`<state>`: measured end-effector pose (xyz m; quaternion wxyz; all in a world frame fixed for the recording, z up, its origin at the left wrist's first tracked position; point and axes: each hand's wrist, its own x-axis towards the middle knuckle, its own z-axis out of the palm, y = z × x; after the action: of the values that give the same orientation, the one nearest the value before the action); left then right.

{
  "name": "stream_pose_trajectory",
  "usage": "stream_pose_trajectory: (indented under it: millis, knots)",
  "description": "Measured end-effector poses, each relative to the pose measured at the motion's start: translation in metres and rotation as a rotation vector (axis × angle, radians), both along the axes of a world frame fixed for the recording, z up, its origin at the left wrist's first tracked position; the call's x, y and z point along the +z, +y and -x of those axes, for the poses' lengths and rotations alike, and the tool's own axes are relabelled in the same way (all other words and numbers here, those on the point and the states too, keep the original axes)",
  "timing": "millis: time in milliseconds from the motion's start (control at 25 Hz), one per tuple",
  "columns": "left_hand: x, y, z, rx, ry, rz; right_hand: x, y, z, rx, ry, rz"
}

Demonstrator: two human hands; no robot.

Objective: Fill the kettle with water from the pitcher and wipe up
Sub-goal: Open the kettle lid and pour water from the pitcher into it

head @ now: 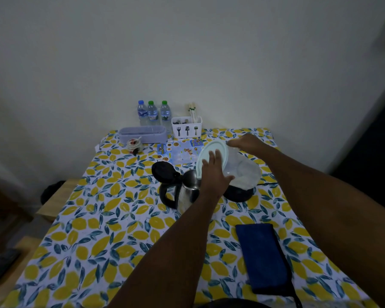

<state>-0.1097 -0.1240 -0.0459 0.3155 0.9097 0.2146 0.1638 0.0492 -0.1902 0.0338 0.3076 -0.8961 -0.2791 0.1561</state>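
Note:
A steel kettle (pixel 188 192) with a black handle stands mid-table, its black lid (pixel 163 171) flipped open to the left. A clear plastic pitcher (pixel 242 172) with a pale lid (pixel 213 155) is tipped sideways toward the kettle's mouth. My right hand (pixel 246 142) grips the pitcher from behind at its top. My left hand (pixel 216 172) presses flat against the pitcher's lid and side. The kettle's black base (pixel 239 194) lies under the pitcher. A folded blue cloth (pixel 262 256) rests near the front right.
The lemon-print tablecloth (pixel 111 218) covers the table. At the back stand three water bottles (pixel 152 112), a white cutlery holder (pixel 186 127), a lilac tray (pixel 142 134), a small jar (pixel 133 145) and a blue leaflet (pixel 180 152). Wooden furniture sits left of the table.

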Motion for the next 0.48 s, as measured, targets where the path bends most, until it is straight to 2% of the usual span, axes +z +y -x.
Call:
stream_pose_trajectory:
  millis: [480]
  knots:
    - [0.003,0.0039,0.003,0.031,-0.01,0.023,0.0077,0.0076,0.0012,0.062,-0.034,0.028]
